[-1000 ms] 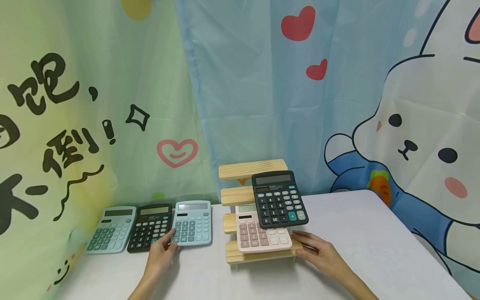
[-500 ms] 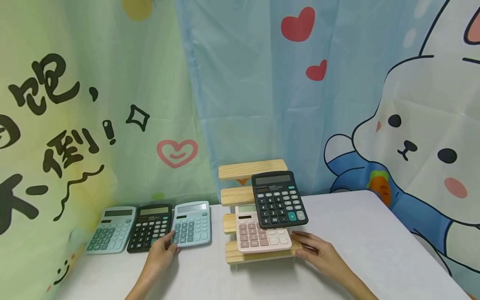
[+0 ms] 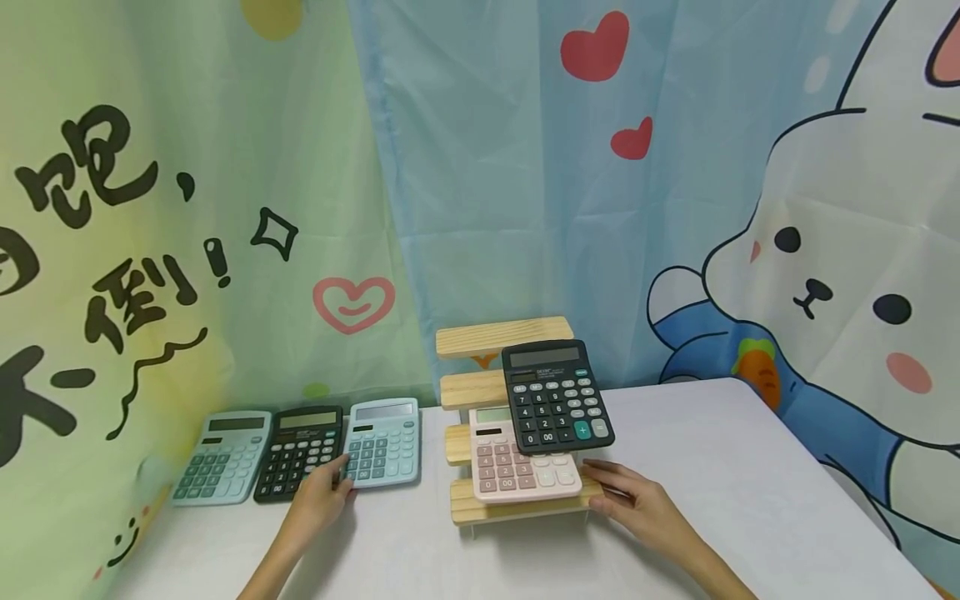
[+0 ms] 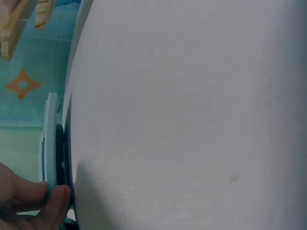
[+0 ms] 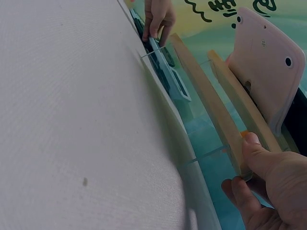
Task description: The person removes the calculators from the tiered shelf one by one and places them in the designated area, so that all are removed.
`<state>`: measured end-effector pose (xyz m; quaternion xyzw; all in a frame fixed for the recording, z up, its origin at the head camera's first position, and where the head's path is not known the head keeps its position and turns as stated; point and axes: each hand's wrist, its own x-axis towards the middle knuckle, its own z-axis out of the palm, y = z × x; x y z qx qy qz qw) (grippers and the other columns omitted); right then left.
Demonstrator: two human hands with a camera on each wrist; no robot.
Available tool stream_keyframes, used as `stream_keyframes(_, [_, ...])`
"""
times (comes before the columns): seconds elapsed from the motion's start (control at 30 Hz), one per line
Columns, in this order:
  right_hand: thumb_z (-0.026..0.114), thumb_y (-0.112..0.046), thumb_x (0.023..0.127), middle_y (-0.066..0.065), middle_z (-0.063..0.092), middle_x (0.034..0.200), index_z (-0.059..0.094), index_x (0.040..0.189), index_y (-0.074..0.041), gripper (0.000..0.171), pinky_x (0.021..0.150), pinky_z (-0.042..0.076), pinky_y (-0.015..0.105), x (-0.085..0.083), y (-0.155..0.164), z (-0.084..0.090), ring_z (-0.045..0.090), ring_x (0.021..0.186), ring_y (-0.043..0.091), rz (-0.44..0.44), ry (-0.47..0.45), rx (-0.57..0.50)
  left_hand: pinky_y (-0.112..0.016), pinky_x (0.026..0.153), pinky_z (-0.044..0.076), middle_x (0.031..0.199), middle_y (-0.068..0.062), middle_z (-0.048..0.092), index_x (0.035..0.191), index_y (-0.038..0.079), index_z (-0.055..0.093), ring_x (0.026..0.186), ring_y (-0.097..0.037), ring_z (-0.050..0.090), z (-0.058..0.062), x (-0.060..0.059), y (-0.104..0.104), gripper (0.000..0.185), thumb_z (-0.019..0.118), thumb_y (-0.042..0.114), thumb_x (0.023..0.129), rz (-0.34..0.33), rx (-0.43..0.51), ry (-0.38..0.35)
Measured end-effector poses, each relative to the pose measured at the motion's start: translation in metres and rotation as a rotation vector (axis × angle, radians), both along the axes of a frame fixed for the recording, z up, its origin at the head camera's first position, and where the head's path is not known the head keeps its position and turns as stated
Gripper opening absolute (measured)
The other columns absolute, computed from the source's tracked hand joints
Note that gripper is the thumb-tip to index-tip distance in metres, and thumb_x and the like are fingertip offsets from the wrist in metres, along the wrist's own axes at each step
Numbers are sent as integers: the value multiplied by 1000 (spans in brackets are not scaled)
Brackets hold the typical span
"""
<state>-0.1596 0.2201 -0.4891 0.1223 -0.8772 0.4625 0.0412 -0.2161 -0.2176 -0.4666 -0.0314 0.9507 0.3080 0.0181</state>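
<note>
My left hand pinches the lower left corner of a light blue calculator. In the left wrist view the thumb and a finger clasp that calculator at its edge. My right hand grips the right end of the lowest slat of a wooden stepped rack; in the right wrist view the thumb lies on the slat and fingers curl under its end. A pink calculator leans on the rack's lower steps. Higher up, a black calculator overlaps its upper right part.
Left of the held calculator lie a black calculator and a blue-green calculator, side by side. A white cloth covers the table. Behind it hangs a printed curtain with hearts and a cartoon rabbit.
The light blue calculator has turned slightly and shifted a little left under my left hand, whose forearm has swung left. My right hand stays at the rack.
</note>
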Motion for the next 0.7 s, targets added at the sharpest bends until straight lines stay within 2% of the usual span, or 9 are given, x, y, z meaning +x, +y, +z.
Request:
stream_keyframes(0.1, [64, -35, 83, 12, 53, 132, 61, 121, -11, 44, 84, 52, 14, -1, 0, -1, 55, 117, 19, -1, 11, -5, -38, 77, 53, 122, -30, 54, 128, -10, 45, 93, -33, 61, 1, 1, 1, 44, 54, 4, 87, -41, -94, 35])
stream_keyframes(0.23, [65, -27, 83, 18, 53, 130, 61, 119, -7, 42, 83, 52, 14, -2, 1, -4, 49, 111, -8, 36, 77, -61, -56, 95, 42, 123, -32, 52, 125, -13, 46, 114, -47, 49, 2, 1, 2, 42, 54, 3, 87, -95, -183, 75])
stream_keyframes(0.33, [65, -22, 83, 21, 53, 129, 61, 119, -4, 41, 83, 52, 14, -3, 2, -6, 44, 108, -18, 64, 114, -95, -56, 95, 42, 124, -32, 51, 124, -14, 46, 114, -47, 49, 4, 0, 4, 42, 54, 2, 87, -102, -212, 62])
stream_keyframes(0.5, [65, -21, 83, 22, 53, 128, 61, 119, -3, 40, 82, 52, 14, -3, 2, -6, 44, 108, -18, 69, 127, -101, -55, 96, 43, 125, -31, 51, 125, -13, 46, 115, -46, 49, 6, -1, 7, 41, 53, 3, 88, -82, -225, 24])
stream_keyframes(0.7, [65, -23, 83, 20, 54, 129, 61, 119, -5, 40, 82, 52, 14, -2, 2, -4, 45, 108, -17, 54, 101, -84, -54, 93, 44, 120, -31, 54, 123, -13, 46, 111, -45, 51, 8, 0, 8, 40, 54, 3, 87, -92, -244, 16])
